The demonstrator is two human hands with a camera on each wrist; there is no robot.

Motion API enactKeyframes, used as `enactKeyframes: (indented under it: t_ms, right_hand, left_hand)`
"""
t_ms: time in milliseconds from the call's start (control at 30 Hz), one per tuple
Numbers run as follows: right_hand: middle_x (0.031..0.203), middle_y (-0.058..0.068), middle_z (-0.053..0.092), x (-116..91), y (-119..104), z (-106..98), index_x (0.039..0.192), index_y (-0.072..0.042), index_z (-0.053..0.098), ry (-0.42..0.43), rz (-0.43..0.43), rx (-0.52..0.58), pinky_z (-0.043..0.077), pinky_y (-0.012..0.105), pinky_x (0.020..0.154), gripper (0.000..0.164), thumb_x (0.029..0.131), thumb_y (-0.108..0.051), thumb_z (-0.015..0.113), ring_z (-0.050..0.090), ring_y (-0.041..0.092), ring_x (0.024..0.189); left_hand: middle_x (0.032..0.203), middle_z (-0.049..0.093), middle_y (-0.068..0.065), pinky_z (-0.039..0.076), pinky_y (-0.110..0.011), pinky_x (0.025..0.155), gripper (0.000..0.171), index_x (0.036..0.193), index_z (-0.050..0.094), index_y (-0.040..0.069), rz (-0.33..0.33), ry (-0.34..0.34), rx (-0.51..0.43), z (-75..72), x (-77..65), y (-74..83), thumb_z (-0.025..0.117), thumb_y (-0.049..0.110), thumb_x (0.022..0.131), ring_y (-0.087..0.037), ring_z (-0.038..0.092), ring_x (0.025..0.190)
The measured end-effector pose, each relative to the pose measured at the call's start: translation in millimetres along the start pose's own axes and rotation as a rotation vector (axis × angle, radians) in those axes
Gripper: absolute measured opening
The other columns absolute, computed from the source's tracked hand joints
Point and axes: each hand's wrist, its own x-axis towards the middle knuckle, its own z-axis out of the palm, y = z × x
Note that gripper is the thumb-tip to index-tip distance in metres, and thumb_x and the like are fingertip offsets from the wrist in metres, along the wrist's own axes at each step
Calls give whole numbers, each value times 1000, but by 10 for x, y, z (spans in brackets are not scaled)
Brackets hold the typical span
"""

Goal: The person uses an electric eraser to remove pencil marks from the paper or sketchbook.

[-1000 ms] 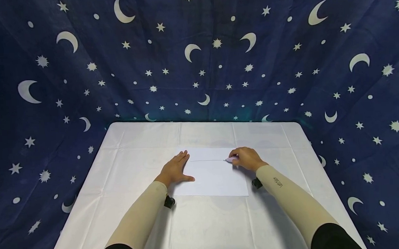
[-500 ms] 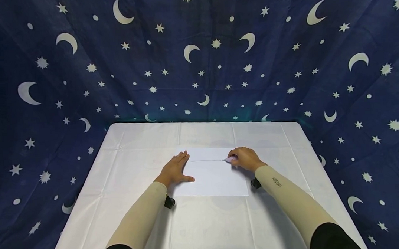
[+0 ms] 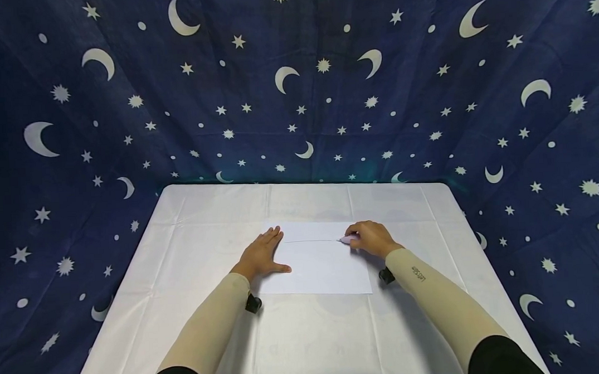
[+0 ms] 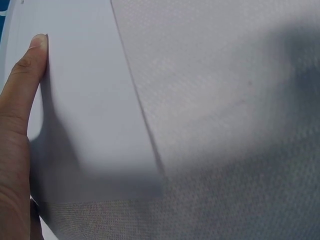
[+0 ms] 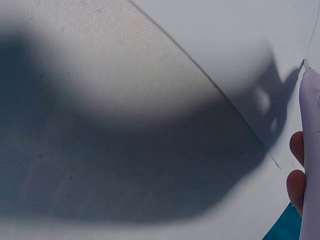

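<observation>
"Change?"
"Right grip (image 3: 374, 238), clamped on the lilac pen (image 3: 349, 239), has shifted slightly right; its tip is at the line's (image 3: 309, 241) right end on the paper (image 3: 323, 272)."
"Meaning?"
"Drawing apparently continues; left grip (image 3: 262, 255), splayed, rests on the paper's left."

We see a smooth, matt paper sheet (image 3: 318, 272) and a white cloth tablecloth (image 3: 316, 337), its weave fine-grained and slightly rough up close, its surface creased. The lilac pen-shaped tool (image 5: 311, 130) looks to us like smooth, low-sheen plastic. We find the backdrop (image 3: 293, 42) matt printed cloth, lightly wrinkled, and the beige arm sleeves (image 3: 205, 322) smooth, matt fabric.
</observation>
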Motion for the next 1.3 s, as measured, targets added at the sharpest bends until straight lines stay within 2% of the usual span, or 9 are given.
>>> enactKeyframes:
  t_ms: [233,600,767,967,1300]
  right_hand:
    - [96,-5,64,-10,10,-16,94,-25,69,8,8,1,45,36,79,22,73,-23,71,56,14,85]
    - [97,-6,64,28,-70,-7,95,-26,68,0,-12,24,44,36,79,22,74,-24,70,55,13,85]
    - [97,-6,64,29,-73,-1,96,-25,68,-8,-6,16,45,35,79,22,74,-24,70,55,13,84]
    - [96,-5,64,-1,-14,-21,95,-24,69,3,-9,7,45,36,77,22,73,-24,72,56,13,83]
    - [95,-4,64,-46,17,-40,96,-22,70,15,-17,13,46,37,76,21,75,-22,71,57,14,85]
  left_hand:
    - [150,9,1,7,-32,108,114,145,19,15,-20,-30,8,-17,6,1,54,79,57,-14,5,135]
    - [149,14,-3,11,-35,108,113,143,24,11,6,0,-9,-57,-17,29,57,77,58,-19,10,135]
    - [149,14,-3,11,-35,108,112,143,24,11,5,-9,-23,-80,-35,49,59,75,58,-19,10,135]
    - [150,11,0,8,-33,108,113,144,21,13,-8,-20,-18,-63,-32,27,56,77,58,-16,7,135]
    - [149,12,-2,11,-36,108,113,144,22,12,8,-4,-16,-25,-28,6,56,78,58,-18,9,135]
